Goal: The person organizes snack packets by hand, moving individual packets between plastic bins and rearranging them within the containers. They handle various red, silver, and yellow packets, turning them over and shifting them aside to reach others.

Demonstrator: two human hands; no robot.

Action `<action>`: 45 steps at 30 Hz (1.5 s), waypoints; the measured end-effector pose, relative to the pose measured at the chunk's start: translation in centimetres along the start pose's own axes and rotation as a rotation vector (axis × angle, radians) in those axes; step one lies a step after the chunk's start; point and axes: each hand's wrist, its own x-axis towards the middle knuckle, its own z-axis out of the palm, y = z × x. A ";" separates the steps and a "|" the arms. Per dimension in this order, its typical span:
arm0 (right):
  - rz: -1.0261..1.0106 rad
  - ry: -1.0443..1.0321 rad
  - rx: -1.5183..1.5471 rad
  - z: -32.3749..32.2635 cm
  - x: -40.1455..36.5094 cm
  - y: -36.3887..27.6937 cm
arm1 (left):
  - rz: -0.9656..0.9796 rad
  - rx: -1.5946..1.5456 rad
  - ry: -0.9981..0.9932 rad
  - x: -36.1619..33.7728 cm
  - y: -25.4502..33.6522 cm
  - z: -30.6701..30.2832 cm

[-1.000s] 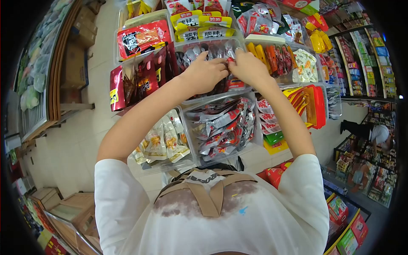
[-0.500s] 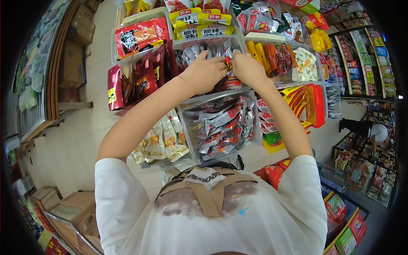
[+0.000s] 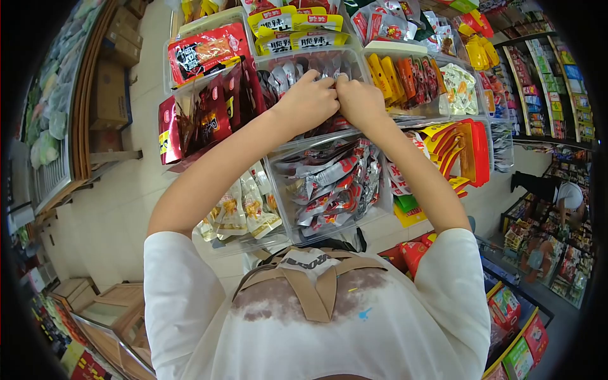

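Observation:
My left hand (image 3: 310, 100) and my right hand (image 3: 360, 100) meet over a clear plastic bin (image 3: 358, 66) of silver snack packets (image 3: 296, 71). Both hands are closed, fingers curled inward and touching or nearly touching. Whatever lies between the fingers is hidden behind the hands. Just nearer to me, another clear bin (image 3: 288, 218) holds silver-and-red snack packets (image 3: 329, 183), under and between my forearms. Dark red snack bags (image 3: 212, 120) stand upright left of my left hand. Yellow and orange packets (image 3: 386, 79) stand in a bin right of my right hand.
Yellow snack bags (image 3: 297, 41) and a red bag (image 3: 209, 54) fill bins farther back. White-gold packets (image 3: 244, 206) lie below my left forearm, red-yellow bags (image 3: 465, 152) beyond the right one. Another person (image 3: 567, 196) is far right, near shelves (image 3: 538, 95).
My hands have drawn together, the right one shifting left. A small red-and-yellow patch that showed between them is now covered. The view has shifted slightly.

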 end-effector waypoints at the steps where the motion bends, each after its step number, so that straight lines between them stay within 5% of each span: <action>1: -0.011 0.013 -0.012 0.3 -0.1 0.0 | 0.000 -0.006 0.007 -0.1 -0.1 0.0; 7: -0.124 -0.070 0.180 -2.0 -1.4 1.9 | -0.043 -0.097 0.086 0.2 -0.3 -1.5; 10: -0.215 -0.048 0.197 -1.8 -1.9 3.2 | -0.103 -0.195 0.285 1.2 -0.3 -2.3; 14: -0.176 -0.088 0.190 -2.0 -2.0 4.2 | -0.062 -0.111 0.163 1.3 -0.7 -1.2; 21: -0.186 0.138 0.125 -2.0 -2.8 4.2 | -0.044 0.023 -0.064 1.0 -1.0 -1.8; 32: -0.162 0.174 -0.070 -1.2 -2.2 3.0 | -0.049 0.082 -0.029 -0.1 -1.4 -1.2; 38: -0.141 0.006 -0.206 -1.8 -2.0 2.0 | -0.051 0.077 -0.009 -0.2 -1.5 -0.8; 45: -0.096 0.151 0.124 -0.1 -2.5 3.2 | -0.071 0.080 -0.064 -0.4 -1.2 -1.7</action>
